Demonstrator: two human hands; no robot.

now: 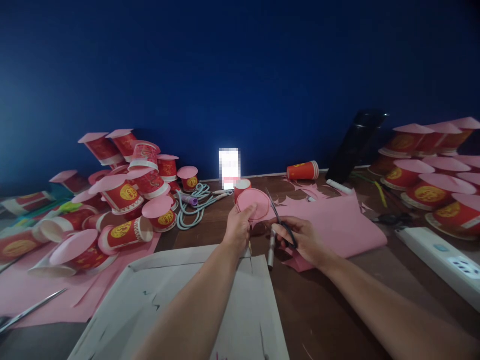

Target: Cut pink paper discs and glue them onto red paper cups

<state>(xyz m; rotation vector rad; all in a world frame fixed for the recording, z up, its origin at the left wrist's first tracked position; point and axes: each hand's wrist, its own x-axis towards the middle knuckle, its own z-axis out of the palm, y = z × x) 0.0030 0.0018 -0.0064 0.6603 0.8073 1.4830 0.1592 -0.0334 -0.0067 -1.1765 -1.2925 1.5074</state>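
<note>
Disc [254, 202], pink, pinched in our left grip [240, 227] | Scissors [278, 216], right of disc, our right grip [300, 237] closed round handles | Pink sheet [348, 225], farther right of disc

- I observe a plain dark-blue wall [262, 75] behind the worktop [315, 315].
- Worktop surface: dark brown.
- Wall illumination: paler at left, darker toward upper right.

The head camera looks forward and down across a nearby tabletop [313, 312].
</note>
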